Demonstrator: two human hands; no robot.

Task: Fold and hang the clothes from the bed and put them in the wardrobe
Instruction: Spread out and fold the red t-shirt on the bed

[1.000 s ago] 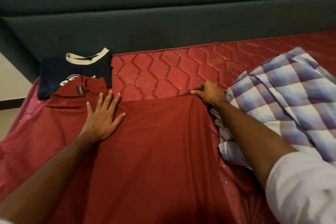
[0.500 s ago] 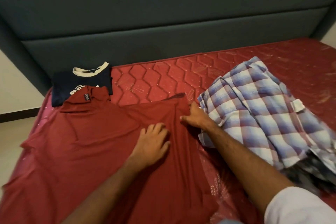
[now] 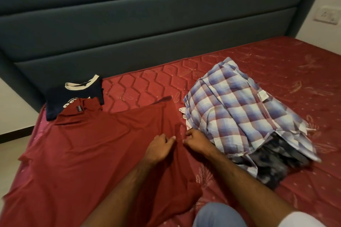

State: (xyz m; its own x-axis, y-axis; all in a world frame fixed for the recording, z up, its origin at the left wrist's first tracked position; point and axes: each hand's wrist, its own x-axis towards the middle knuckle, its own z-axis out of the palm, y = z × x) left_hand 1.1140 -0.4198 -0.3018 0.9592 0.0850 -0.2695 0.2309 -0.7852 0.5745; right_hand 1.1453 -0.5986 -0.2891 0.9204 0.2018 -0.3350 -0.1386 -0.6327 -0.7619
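done so far: just the navy shirt [image 3: 73, 97], folded at the far left corner of the bed [image 3: 276, 64]

in progress: red shirt [image 3: 83, 149] lies spread flat on the near left, not folded yet

left hand [image 3: 159, 148]: fingers curled, pinching the red shirt near its right edge

right hand [image 3: 197, 143]: same deal, pinching right beside the left

still waiting: checked shirt [image 3: 239, 114] heaped on the right, dark clothes [image 3: 273, 164] under it

wardrobe: not in view, so I'd say nothing's hung up and most of the job is left
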